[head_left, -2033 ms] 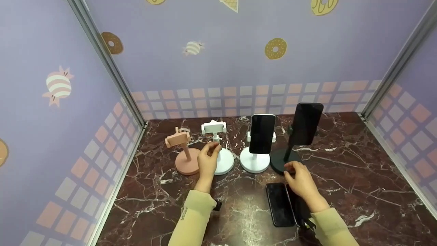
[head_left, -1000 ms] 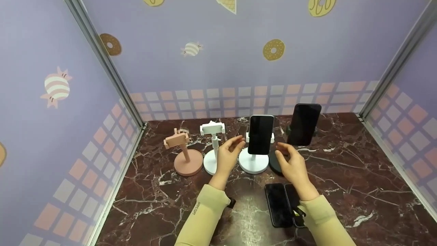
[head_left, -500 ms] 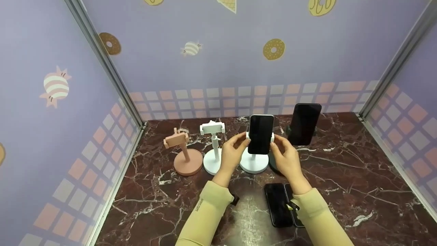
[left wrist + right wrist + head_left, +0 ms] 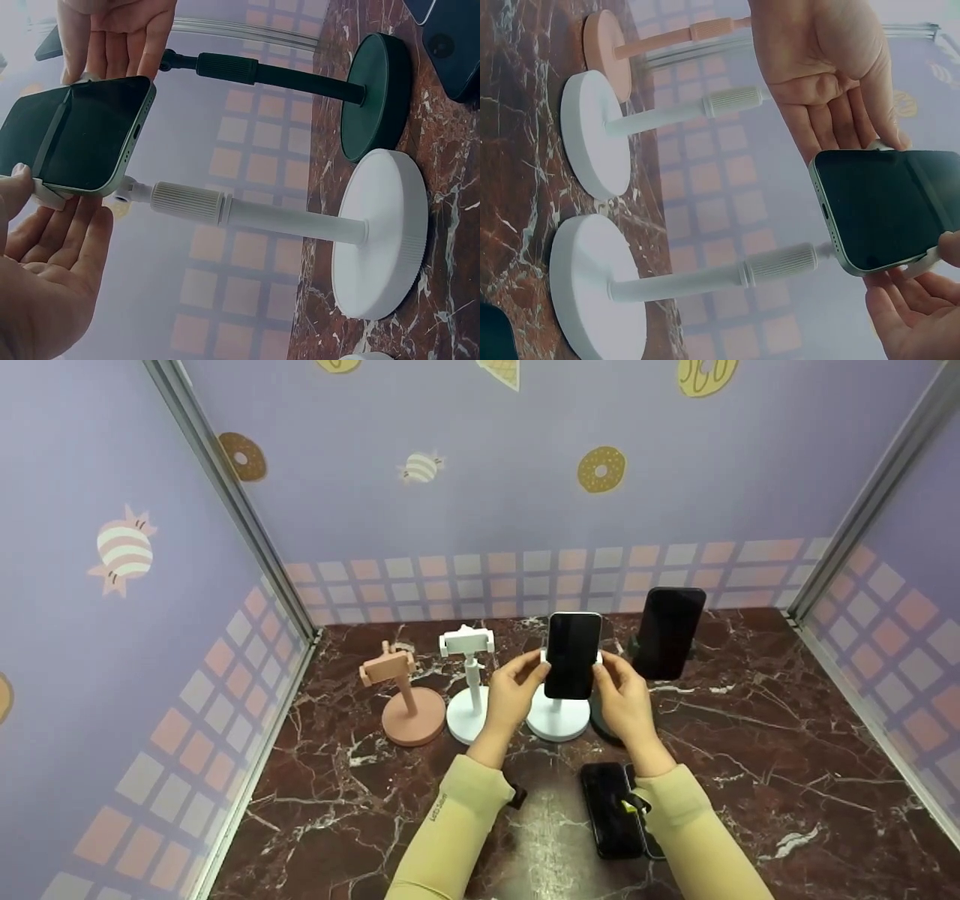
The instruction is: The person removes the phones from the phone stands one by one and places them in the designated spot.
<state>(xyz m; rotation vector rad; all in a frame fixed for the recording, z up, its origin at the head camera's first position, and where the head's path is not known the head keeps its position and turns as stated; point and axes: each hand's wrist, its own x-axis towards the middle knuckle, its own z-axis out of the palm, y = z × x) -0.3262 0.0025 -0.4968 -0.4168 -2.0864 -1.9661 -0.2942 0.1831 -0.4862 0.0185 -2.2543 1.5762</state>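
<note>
A white phone stand [image 4: 558, 723] holds a black-screened smartphone [image 4: 574, 655] upright in its clamp. My left hand [image 4: 513, 694] grips the clamp's left side, thumb in front and fingers behind. On the opposite side my right hand [image 4: 624, 696] grips the clamp the same way. The left wrist view shows the left thumb [image 4: 21, 178] on the white clamp arm [image 4: 49, 196] at the phone's edge. In the right wrist view, the right hand's fingers [image 4: 900, 300] reach behind the phone [image 4: 885, 206]. The stand's ribbed collar [image 4: 186, 202] shows below the phone.
Left of it stand another white phone stand [image 4: 466, 642] and a peach one [image 4: 413, 717], both without phones. A black stand [image 4: 375, 97] on the right carries a larger phone [image 4: 670, 633]. Two dark phones, one partly under the right sleeve, lie on the marbled table [image 4: 757, 780]; the nearer-left phone [image 4: 612, 810] is fully visible.
My left hand has moved right from the second stand, and my right hand left from the black stand's base. Both have closed on the phone clamp; the phone has stayed in place.
</note>
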